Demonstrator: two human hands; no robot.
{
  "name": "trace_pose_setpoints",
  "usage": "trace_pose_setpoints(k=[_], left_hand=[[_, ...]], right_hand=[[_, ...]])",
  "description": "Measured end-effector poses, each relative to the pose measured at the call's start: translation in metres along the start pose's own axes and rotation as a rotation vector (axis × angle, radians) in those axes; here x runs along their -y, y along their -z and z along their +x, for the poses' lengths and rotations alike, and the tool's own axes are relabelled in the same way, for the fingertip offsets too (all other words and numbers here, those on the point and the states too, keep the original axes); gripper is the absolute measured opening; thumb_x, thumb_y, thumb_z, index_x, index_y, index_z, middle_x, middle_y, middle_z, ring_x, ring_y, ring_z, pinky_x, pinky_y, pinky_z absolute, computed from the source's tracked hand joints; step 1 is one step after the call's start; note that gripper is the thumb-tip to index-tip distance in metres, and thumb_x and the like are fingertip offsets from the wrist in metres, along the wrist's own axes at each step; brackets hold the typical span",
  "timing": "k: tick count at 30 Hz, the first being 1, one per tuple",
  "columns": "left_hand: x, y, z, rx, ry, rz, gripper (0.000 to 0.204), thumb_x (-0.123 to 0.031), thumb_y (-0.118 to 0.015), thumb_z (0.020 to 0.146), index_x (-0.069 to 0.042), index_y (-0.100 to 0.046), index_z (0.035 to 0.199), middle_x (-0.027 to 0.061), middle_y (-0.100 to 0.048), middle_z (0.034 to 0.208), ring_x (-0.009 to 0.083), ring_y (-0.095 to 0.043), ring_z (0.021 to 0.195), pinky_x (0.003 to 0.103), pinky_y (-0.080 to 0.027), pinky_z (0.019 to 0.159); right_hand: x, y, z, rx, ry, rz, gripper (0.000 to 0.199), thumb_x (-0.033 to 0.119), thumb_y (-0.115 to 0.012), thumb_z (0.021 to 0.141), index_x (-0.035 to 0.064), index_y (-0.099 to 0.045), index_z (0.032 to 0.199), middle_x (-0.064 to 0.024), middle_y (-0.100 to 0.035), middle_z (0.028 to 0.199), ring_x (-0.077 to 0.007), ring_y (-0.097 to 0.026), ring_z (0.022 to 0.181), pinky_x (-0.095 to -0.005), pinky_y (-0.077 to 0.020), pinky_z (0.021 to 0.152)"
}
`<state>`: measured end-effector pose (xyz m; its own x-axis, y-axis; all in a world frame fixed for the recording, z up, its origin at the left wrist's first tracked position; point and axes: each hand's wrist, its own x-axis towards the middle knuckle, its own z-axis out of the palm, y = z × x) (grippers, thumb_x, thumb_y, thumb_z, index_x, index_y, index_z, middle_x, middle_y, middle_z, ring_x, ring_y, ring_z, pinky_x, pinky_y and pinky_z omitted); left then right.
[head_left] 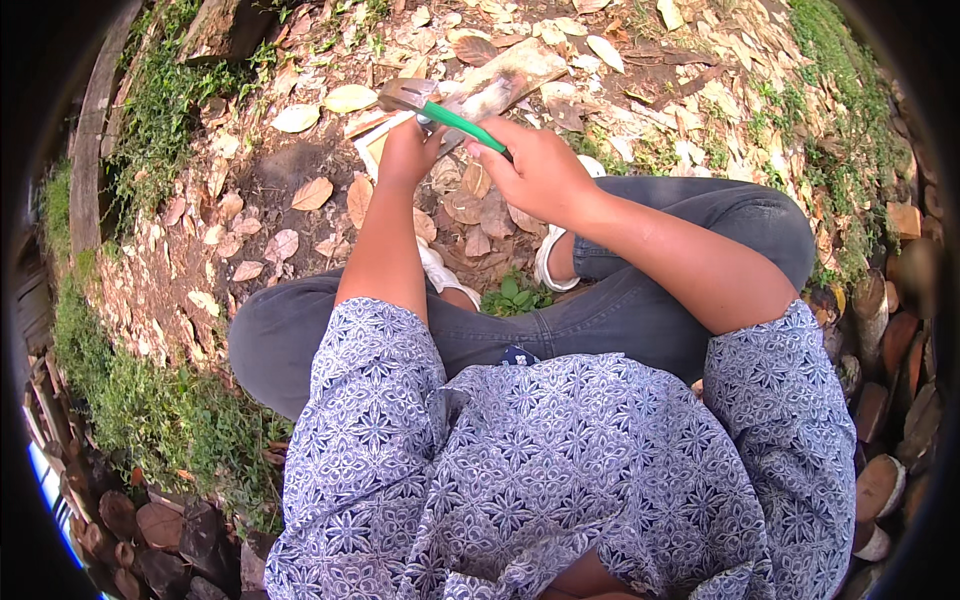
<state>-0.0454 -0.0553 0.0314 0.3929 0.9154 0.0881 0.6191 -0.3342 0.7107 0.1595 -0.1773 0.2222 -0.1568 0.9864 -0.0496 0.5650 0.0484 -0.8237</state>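
Observation:
My right hand (535, 168) is closed round the green handle of a claw hammer (455, 121). The hammer's metal head points away to the left, just above my left hand (404, 153). That hand is closed too, its fingertips partly hidden under the hammer. A small grey-blue bit shows at its fingers; I cannot make out what it is. Beside this hand lies a pale, square-edged wooden piece (372, 147), mostly covered by the hand. Behind the hammer a short weathered log (512, 80) rests on the ground.
Dry leaves (312, 194) and bare soil surround my crossed legs (640, 250). Green plants (180, 420) grow at the left. Stacked firewood (880, 490) stands close by on the right, with another stack (160, 525) at the lower left. A wooden beam (92, 150) runs along the far left.

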Motion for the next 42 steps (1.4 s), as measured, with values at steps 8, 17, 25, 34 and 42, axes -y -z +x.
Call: trace_pose_setpoints(k=[8,17,25,34,42], left_hand=[[-0.025,-0.005,0.003,0.101,0.105,-0.032,0.024,-0.018,-0.077,0.087,-0.001,-0.073,0.103,0.0181,-0.076,0.090,0.0295,-0.075,0.084,0.039,-0.056,0.076],[-0.004,-0.004,-0.004,0.093,0.042,-0.059,0.022,-0.010,-0.073,0.086,-0.004,-0.071,0.107,0.0164,-0.075,0.096,0.0276,-0.074,0.088,0.037,-0.056,0.076],[-0.001,-0.008,-0.001,0.060,0.016,-0.023,0.019,-0.010,-0.073,0.086,-0.001,-0.070,0.103,0.0163,-0.074,0.089,0.0271,-0.074,0.087,0.039,-0.056,0.075],[-0.035,0.004,-0.005,0.119,0.085,-0.067,0.021,-0.016,-0.075,0.088,-0.005,-0.071,0.106,0.0187,-0.073,0.085,0.0345,-0.072,0.079,0.041,-0.055,0.071],[-0.032,0.005,-0.003,0.203,0.110,0.009,0.023,-0.002,-0.071,0.089,0.001,-0.068,0.111,0.0144,-0.075,0.096,0.0233,-0.075,0.092,0.036,-0.057,0.081]], right_hand=[[-0.011,0.004,0.005,-0.036,-0.037,-0.106,0.018,0.025,-0.058,0.101,0.0075,-0.062,0.105,-0.0172,-0.061,0.068,-0.0382,-0.060,0.062,-0.0449,-0.0435,0.058],[0.007,-0.005,0.004,-0.097,0.097,0.064,0.021,0.029,-0.059,0.100,0.0083,-0.062,0.101,-0.0179,-0.063,0.071,-0.0406,-0.063,0.068,-0.0490,-0.0451,0.061],[0.006,-0.005,-0.001,-0.128,0.117,0.066,0.023,0.029,-0.059,0.100,0.0059,-0.059,0.100,-0.0186,-0.061,0.069,-0.0403,-0.061,0.065,-0.0495,-0.0433,0.059],[-0.003,-0.005,-0.003,-0.082,0.043,0.004,0.023,0.029,-0.058,0.101,0.0058,-0.061,0.099,-0.0185,-0.062,0.070,-0.0397,-0.062,0.065,-0.0495,-0.0451,0.060],[-0.012,-0.012,-0.004,-0.022,0.020,-0.047,0.023,0.028,-0.058,0.100,0.0056,-0.063,0.102,-0.0195,-0.065,0.074,-0.0416,-0.064,0.070,-0.0506,-0.0472,0.063]])
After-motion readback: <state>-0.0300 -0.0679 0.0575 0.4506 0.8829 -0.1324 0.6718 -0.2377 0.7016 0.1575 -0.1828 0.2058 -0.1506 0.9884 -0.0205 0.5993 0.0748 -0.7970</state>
